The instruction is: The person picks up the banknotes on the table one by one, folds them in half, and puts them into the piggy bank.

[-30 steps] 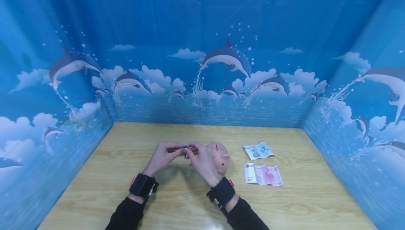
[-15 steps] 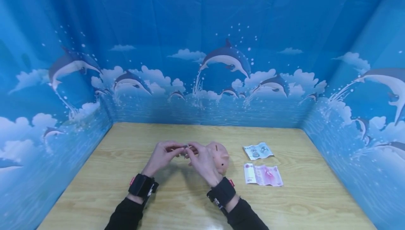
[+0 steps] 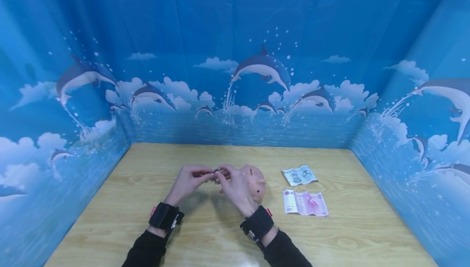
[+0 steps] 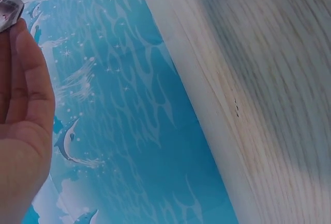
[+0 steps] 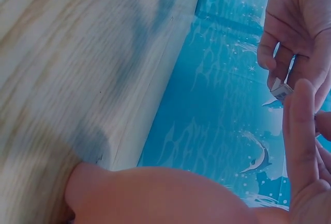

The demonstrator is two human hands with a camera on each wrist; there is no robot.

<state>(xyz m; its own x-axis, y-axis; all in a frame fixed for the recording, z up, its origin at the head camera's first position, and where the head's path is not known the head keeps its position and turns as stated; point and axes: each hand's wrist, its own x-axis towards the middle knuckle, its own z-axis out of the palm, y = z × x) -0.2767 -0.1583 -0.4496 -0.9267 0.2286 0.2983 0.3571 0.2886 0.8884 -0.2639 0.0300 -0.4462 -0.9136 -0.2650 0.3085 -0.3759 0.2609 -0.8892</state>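
A small folded piece of printed paper, which looks like a banknote (image 5: 281,90), is between the fingertips of both hands above the table. My left hand (image 3: 185,183) pinches it from one side, and the paper (image 4: 10,13) shows at the fingertips in the left wrist view. From the other side my right hand (image 3: 236,187) pinches it too. Just right of that hand, a pink piggy bank (image 3: 257,183) lies on the table, its slot (image 3: 251,171) visible. My right hand partly covers it. Most of the folded paper is hidden by fingers.
To the right of the piggy bank lie two creased banknotes: a bluish-green one (image 3: 300,175) and, nearer, a pink one (image 3: 306,203). A blue curtain with dolphins (image 3: 235,95) surrounds the wooden table (image 3: 349,226) at the back and sides.
Only the fingertips shift slightly around the folded paper. The wrists, the piggy bank and the two loose banknotes stay where they were.
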